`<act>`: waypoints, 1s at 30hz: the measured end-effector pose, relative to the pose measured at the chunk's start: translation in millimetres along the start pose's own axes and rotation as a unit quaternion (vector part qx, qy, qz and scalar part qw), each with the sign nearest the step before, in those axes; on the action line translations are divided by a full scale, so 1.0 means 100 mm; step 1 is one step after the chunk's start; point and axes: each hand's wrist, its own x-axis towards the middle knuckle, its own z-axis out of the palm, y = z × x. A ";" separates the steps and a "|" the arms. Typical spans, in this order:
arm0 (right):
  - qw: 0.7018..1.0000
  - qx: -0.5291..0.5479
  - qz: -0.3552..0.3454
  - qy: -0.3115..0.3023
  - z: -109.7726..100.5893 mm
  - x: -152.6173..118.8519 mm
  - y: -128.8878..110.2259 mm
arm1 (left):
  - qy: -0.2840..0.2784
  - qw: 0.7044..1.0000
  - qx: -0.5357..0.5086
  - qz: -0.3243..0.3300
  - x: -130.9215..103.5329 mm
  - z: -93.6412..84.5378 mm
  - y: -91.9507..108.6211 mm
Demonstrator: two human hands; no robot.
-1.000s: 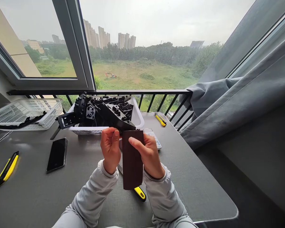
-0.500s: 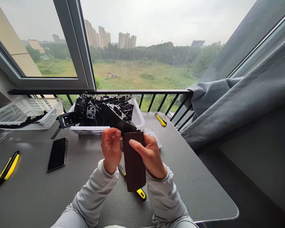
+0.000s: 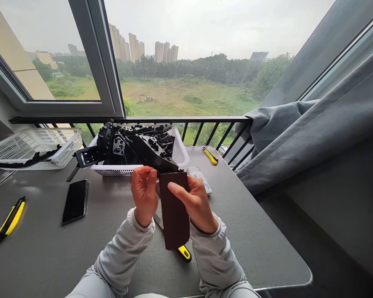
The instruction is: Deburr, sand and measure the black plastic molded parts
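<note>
Head view: the brown sheet (image 3: 175,219), held above the surface (image 3: 251,248) in the right hand's (image 3: 200,203) grip, lies leftward, long axis nearly upright in view; the left hand (image 3: 144,196), fingertips closed, contents indeterminable, is just beside.

A dark brown oblong sheet (image 3: 174,219) hangs slightly tilted.

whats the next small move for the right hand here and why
Probably ease the right hand up so the brown sheet bears on the black part: the hand grips the sheet, thumb on its face, and the sheet's top edge appears just below the part's near end. Whether they touch, I can't tell.
</note>
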 end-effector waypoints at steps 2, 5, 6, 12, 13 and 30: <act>1.000 0.004 0.005 -0.012 -0.01 -0.01 -0.01 | -0.001 1.000 -0.007 -0.002 0.00 0.00 0.01; 0.999 0.048 0.016 0.016 -0.02 -0.02 -0.04 | -0.008 1.000 -0.017 -0.014 0.00 0.00 0.02; 0.997 0.065 0.023 0.024 -0.02 -0.03 -0.05 | -0.010 1.000 -0.021 -0.021 0.01 0.00 0.03; 0.987 0.145 0.045 0.057 -0.02 -0.04 -0.10 | -0.016 0.997 -0.054 -0.048 0.05 0.01 0.04; 0.985 0.158 0.044 0.062 -0.02 -0.04 -0.11 | -0.010 0.997 -0.057 -0.053 0.06 0.01 0.04; 0.986 0.148 0.061 0.044 -0.02 0.05 -0.13 | -0.070 0.990 -0.074 -0.098 0.07 0.00 0.05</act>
